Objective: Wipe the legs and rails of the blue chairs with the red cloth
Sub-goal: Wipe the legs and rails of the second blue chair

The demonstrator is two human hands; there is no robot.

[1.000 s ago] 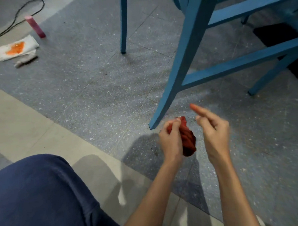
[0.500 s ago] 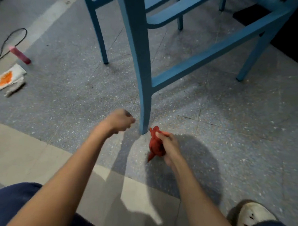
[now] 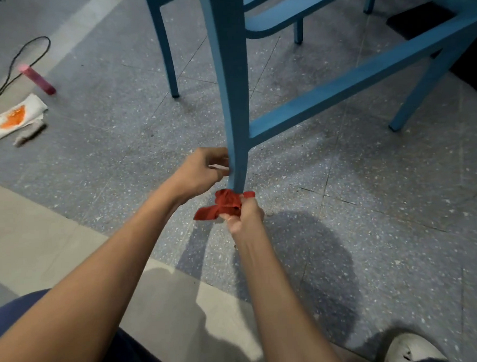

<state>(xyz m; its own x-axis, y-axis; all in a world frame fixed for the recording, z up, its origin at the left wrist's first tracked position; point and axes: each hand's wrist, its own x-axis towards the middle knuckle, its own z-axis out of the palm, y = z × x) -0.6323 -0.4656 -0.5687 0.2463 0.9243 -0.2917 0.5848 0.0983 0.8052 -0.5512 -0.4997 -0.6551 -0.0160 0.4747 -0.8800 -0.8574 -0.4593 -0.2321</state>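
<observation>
A blue chair stands in front of me, its nearest leg (image 3: 233, 99) running down the middle of the view to the floor. A side rail (image 3: 351, 91) joins that leg and runs up to the right. My right hand (image 3: 244, 216) grips the bunched red cloth (image 3: 224, 204) and holds it against the foot of this leg. Just above, my left hand (image 3: 201, 171) holds the same leg with curled fingers from its left side.
Other blue legs (image 3: 167, 55) stand behind and at the right (image 3: 417, 99). On the speckled floor at the left lie a pink cylinder (image 3: 37, 78), a stained white rag (image 3: 16, 118) and a black cable (image 3: 16, 70). My knee and a white shoe (image 3: 411, 349) are at the bottom.
The cloth passed from my left hand to my right. My right hand has brought it to the foot of the leg, and my left hand has taken hold of the leg.
</observation>
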